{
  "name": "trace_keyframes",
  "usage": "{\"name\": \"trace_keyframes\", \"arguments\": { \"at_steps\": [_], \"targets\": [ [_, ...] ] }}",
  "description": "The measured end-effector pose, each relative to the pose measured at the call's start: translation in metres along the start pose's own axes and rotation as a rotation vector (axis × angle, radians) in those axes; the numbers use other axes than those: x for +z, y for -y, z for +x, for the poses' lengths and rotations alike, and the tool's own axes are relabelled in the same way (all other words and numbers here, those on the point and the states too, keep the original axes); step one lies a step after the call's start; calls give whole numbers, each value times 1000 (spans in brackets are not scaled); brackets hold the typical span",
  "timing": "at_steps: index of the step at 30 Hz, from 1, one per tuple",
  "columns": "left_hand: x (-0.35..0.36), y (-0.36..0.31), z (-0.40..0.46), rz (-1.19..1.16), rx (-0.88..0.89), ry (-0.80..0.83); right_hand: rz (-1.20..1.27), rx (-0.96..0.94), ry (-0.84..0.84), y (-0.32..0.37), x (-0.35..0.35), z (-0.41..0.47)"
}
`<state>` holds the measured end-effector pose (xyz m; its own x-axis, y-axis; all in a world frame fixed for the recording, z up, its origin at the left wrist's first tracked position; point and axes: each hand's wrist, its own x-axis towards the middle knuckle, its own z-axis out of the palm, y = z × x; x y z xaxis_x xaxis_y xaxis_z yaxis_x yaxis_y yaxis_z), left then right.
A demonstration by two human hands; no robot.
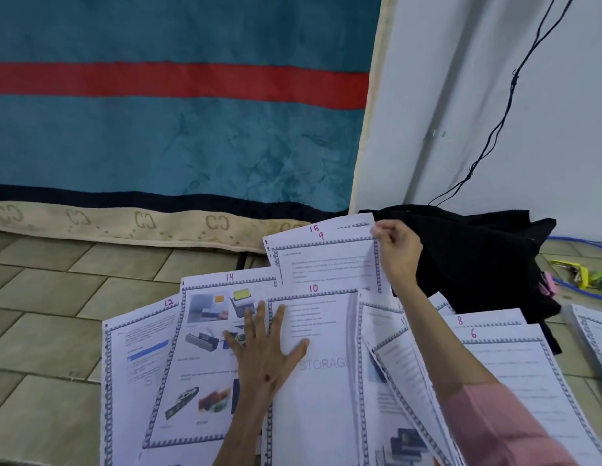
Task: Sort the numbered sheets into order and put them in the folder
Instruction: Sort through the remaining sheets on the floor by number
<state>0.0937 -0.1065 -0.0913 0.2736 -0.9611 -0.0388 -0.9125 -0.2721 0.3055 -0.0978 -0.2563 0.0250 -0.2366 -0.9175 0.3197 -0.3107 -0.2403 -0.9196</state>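
Numbered printed sheets lie fanned out on the tiled floor. Sheet 12 (134, 358) is at the left, sheet 14 (205, 331) beside it, sheet 10 (319, 381) in the middle, sheets 8 (484, 319) and 6 (514, 364) at the right. My left hand (266, 351) rests flat, fingers spread, across sheets 14 and 10. My right hand (398, 250) pinches the top right corner of sheet 9 (326, 264), with sheet 15 (343, 223) right behind it. No folder can be seen.
A teal blanket with a red stripe (178, 129) hangs behind the sheets. A black cloth (474, 250) lies at the right by the white wall. Further right, a blue cable and small coloured clips (582, 274) sit on the floor. More sheets (592, 334) lie at the right edge.
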Motion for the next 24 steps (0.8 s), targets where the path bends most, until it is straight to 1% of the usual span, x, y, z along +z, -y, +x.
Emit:
{"name": "trace_keyframes", "arguments": {
  "at_steps": [2,4,8,9,12,14,16,18,19,20,22,24],
  "targets": [
    [0,0,5,-21,-6,-17,24,26,12,-4,-4,0],
    [0,0,7,-10,-5,1,45,53,41,-8,-6,-1],
    [-1,-2,6,-10,-6,1,98,130,151,-15,-9,-4],
    [-2,-3,5,-7,-7,3,80,149,173,-16,-10,-5],
    [-7,-4,2,8,-22,48,-32,154,158,-21,-12,-8],
    [-13,-4,3,-72,-51,50,-111,126,163,-21,-18,-10],
    [-18,-3,5,-236,-97,-16,-206,107,162,-23,-27,-13],
    [-27,-3,9,-529,-161,-92,-305,111,191,-21,-40,-29],
    [-35,-4,9,-691,-196,-106,-374,102,238,-22,-47,-43],
    [-43,-5,10,-799,-226,-105,-470,79,318,-25,-53,-62],
    [-56,-4,13,-817,-263,-137,-749,37,505,-33,-65,-113],
    [-61,-4,16,-774,-281,-205,-1009,-27,564,-43,-74,-157]
  ]
}}
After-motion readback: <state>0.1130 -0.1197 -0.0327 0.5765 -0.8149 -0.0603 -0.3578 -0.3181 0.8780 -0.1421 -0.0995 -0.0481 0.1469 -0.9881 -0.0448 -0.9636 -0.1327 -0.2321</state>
